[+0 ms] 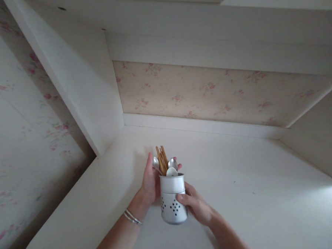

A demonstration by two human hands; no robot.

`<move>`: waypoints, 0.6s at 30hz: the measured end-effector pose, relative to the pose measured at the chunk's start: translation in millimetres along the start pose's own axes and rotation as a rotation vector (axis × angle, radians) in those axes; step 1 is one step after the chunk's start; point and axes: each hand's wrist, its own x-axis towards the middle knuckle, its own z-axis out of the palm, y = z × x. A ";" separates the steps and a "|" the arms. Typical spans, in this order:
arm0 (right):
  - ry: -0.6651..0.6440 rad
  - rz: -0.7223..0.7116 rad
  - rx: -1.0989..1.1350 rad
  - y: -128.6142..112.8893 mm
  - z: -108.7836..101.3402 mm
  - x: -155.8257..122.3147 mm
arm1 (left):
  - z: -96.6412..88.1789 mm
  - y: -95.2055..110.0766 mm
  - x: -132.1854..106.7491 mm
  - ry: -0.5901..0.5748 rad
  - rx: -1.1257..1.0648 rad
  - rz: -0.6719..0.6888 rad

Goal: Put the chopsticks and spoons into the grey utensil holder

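Observation:
Both hands hold a white metal utensil holder point(173, 198) with small punched holes, lifted a little above a white counter point(242, 195). My left hand point(150, 180) wraps the holder's left and back side, fingers closed round it; thin bracelets sit on that wrist. My right hand point(196, 204) grips the holder's right side, with the thumb across its front. Wooden chopsticks point(162, 160) and several metal spoons point(172, 164) stand upright inside the holder.
The counter sits in a recessed nook with floral wallpaper point(209, 92) at the back and white side panels point(80, 80) left and right. A white shelf or cabinet underside point(205, 22) spans overhead. A floral-papered wall runs along the left.

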 end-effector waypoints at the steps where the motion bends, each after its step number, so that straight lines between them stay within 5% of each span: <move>1: -0.011 0.026 0.050 1.7 0.6 -0.2 | -0.3 0.2 0.1 0.007 -0.014 -0.035; 10: 0.094 0.252 0.373 -1.4 4.2 -2.8 | -7.4 1.1 8.7 0.166 -0.144 0.170; 18: -0.023 0.352 0.515 -1.5 0.8 -4.2 | -12.2 11.2 8.4 0.255 -0.243 0.332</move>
